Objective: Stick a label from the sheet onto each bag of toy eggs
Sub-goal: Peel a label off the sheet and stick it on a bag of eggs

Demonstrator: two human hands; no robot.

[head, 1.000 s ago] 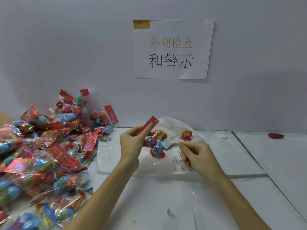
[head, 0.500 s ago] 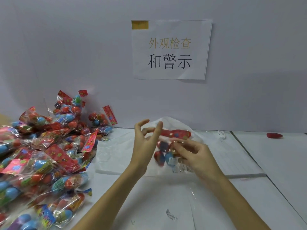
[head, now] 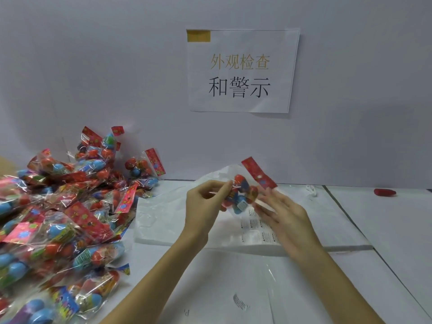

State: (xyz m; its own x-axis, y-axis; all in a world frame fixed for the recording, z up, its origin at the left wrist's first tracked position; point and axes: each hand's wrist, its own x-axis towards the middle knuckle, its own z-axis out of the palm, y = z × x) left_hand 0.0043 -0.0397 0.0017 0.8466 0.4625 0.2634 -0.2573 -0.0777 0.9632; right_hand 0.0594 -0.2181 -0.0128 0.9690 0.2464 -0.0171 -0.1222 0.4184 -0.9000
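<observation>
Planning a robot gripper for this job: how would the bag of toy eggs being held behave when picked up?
The bag of toy eggs is crinkly clear film, so probably floppy and slippery. Its round eggs likely shift inside. The left hand lifts it by fingertips, suggesting it is light.

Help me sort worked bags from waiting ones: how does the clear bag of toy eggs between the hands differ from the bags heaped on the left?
The clear bag of red and blue toy eggs is lifted off the table, gripped by the left hand with the right hand against it; the heaped bags lie untouched. It hangs over the white label sheet; the heap sits left of it. Both have red header cards.
</observation>
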